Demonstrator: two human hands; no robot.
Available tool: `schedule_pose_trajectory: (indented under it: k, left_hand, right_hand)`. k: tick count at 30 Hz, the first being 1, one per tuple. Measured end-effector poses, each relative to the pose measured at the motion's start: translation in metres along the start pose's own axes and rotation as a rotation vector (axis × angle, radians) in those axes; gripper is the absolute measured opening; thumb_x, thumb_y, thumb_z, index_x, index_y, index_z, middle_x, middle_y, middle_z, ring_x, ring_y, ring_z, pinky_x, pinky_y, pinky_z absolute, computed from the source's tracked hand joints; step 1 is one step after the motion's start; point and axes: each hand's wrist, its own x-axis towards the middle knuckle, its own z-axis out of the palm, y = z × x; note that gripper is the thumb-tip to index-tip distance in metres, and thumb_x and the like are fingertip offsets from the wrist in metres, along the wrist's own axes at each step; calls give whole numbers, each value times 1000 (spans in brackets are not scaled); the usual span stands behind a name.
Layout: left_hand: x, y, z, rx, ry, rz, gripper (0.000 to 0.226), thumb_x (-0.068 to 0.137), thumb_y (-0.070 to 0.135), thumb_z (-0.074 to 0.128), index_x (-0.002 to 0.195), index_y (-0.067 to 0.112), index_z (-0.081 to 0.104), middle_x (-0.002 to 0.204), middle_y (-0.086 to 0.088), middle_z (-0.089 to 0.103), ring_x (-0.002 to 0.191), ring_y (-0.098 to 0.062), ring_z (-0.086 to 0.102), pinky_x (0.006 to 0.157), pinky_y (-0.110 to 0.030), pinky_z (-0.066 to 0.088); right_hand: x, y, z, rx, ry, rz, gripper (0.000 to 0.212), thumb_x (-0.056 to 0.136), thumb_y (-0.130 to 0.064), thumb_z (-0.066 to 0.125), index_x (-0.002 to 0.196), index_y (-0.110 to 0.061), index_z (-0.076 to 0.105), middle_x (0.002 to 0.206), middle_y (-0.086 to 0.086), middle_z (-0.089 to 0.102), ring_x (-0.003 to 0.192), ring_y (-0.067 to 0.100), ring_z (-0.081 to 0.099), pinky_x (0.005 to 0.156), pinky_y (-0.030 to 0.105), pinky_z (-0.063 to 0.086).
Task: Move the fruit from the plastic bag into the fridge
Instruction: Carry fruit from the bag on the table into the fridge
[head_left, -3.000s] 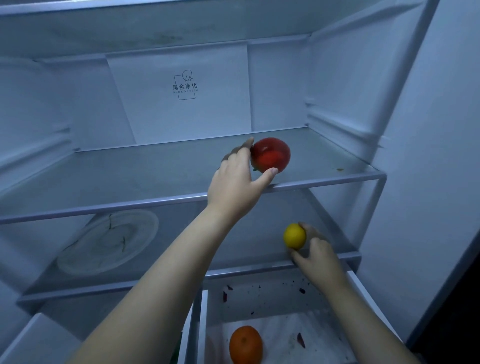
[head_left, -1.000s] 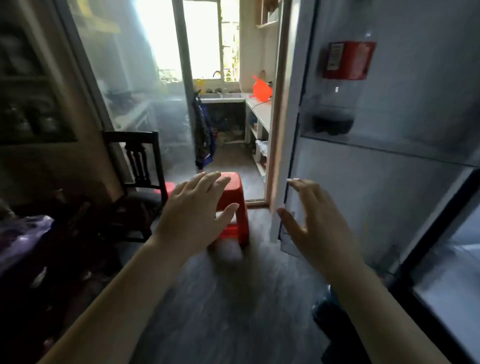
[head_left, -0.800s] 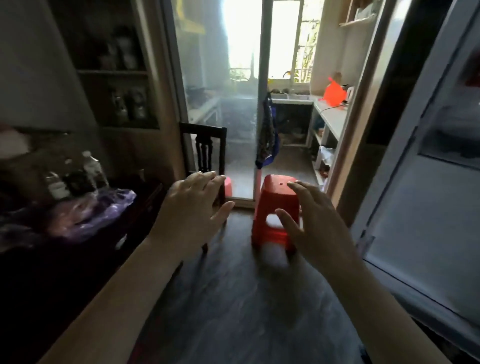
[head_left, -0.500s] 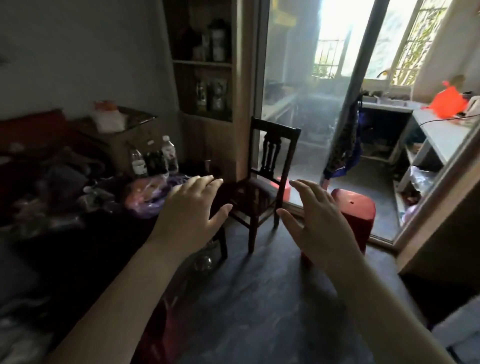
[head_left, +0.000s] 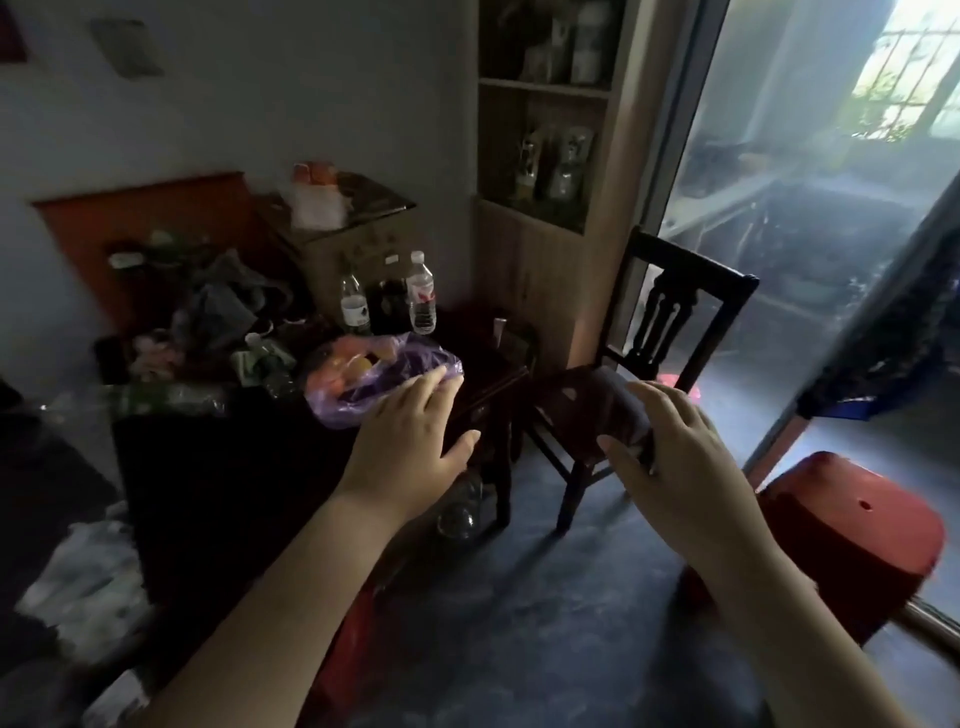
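Two hands: left hand (head_left: 410, 447) and right hand (head_left: 680, 462), both empty, fingers spread.
Bag: plastic bag (head_left: 379, 384) just beyond left fingertips, far-left; left hand nearer.

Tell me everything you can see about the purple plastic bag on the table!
The purple plastic bag is thin, see-through and crinkly. It lies slumped on its side near the corner of the dark table, in front of two water bottles. Through the plastic, orange and yellow fruit shows, though it is too blurry to count. The left hand reaches toward it with spread fingers; whether they touch the bag cannot be told.
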Motion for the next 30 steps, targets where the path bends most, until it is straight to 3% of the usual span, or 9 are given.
schedule_pose_trajectory:
  k: [4,17,21,30]
  left_hand:
    - [14,-27,16,34,-14,-93,64,90,50,45,142,14,38,147,-7,39,136,-22,35,108,-38,31]
    - [93,-201,112,30,-105,-311,60,91,48,41,140,14,40,143,-5,44,129,-23,43,103,-39,36]
    - [128,-259,150,5,-193,-297,56,93,41,45,143,15,37,146,-5,40,133,-23,38,106,-38,30]
    - [166,-339,205,-118,-268,-190,40,86,26,56,124,13,58,128,-5,58,120,-24,51,101,-37,39]
  right_hand:
    - [38,3,42,27,-85,-78,56,86,-35,61,135,-12,47,135,4,50,123,24,47,96,25,32]
    - [190,-43,233,13,-329,-292,57,86,-39,61,136,-15,45,135,1,50,124,22,46,100,29,38]
    - [249,-61,299,-11,-431,-289,56,86,-33,64,135,-12,46,133,4,52,123,26,48,97,33,41]
    - [321,-86,410,-34,-706,-232,57,92,-37,52,142,-17,34,144,-2,40,132,19,36,102,28,34]
